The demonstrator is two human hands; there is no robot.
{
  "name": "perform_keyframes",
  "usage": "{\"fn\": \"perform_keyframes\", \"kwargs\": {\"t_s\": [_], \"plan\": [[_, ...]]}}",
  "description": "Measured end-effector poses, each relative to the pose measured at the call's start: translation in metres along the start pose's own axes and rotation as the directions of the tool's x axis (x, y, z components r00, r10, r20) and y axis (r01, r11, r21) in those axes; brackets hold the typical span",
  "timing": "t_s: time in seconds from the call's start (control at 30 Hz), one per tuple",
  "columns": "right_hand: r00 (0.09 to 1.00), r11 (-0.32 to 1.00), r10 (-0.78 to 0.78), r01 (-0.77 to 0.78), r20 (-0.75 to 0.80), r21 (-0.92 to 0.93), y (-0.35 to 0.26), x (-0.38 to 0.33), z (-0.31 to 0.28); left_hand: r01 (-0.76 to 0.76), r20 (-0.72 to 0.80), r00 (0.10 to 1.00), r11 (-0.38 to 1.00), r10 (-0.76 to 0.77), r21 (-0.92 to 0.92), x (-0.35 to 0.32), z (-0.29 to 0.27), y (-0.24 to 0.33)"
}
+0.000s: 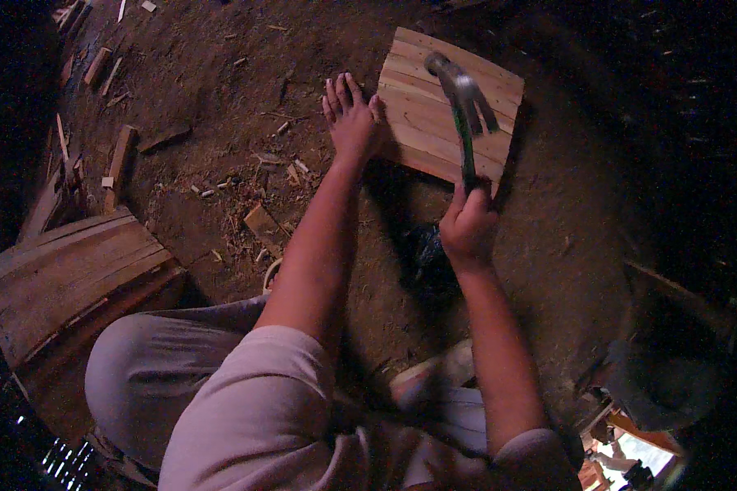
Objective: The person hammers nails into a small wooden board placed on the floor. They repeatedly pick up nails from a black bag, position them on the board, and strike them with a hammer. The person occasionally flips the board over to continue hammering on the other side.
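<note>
Wooden slat panel (422,114): ahead of right hand (470,229) | right grip: clenched round hammer (463,131), long axis running forward, hammer head over panel | left hand (352,131): nearer, released, fingers spread at panel's left edge

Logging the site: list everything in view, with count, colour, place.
Slatted panel: one, brown, upper centre
Hammer: one, grey and green, over the panel
Plank piece: one, brown, left
Wood scraps: many, brown, left
Bundle: one, black, below the panel
Dirt floor: one, brown, throughout
Bright patch: one, whitish, lower right
Unclear shape: one, grey, lower right
Sleeves: two, greyish, lower edge
Trousers: one pair, grey, bottom
Left hand: one, bare, panel's left edge
Right hand: one, bare, gripping the hammer
</note>
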State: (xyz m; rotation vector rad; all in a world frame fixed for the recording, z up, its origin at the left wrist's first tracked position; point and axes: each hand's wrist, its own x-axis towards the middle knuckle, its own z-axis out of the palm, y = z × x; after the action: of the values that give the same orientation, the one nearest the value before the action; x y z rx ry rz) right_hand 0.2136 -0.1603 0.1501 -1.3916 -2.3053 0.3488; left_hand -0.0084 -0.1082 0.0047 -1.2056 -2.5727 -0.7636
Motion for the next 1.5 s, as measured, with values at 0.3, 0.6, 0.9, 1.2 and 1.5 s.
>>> {"fn": "perform_keyframes", "kwargs": {"t_s": [0.3,0.6,0.9,1.2,1.5], "plan": [[1.0,0.998,-0.019,0.018,0.014,0.058,-0.018,0.014,-0.002,0.012,0.033,0.999,0.999,-0.011,-0.038,0.001,-0.004,-0.001],[0.96,0.993,0.099,-0.111,0.26,0.032,-0.013,0.014,0.006,-0.005,0.03,1.0,1.0,0.005,0.004,-0.001,-0.002,-0.008],[0.914,0.977,0.184,-0.21,0.361,0.035,-0.002,0.011,0.03,-0.012,0.005,1.0,1.0,0.012,-0.025,0.011,0.003,-0.007],[0.922,0.975,0.218,-0.19,0.32,-0.117,0.015,0.002,0.033,-0.049,0.031,0.998,0.999,0.049,0.0,0.0,0.002,0.004],[0.87,0.974,0.174,-0.22,0.462,0.047,0.019,0.013,-0.185,-0.72,0.2,0.656,0.683,0.728,-0.125,0.011,-0.075,0.031]]}}
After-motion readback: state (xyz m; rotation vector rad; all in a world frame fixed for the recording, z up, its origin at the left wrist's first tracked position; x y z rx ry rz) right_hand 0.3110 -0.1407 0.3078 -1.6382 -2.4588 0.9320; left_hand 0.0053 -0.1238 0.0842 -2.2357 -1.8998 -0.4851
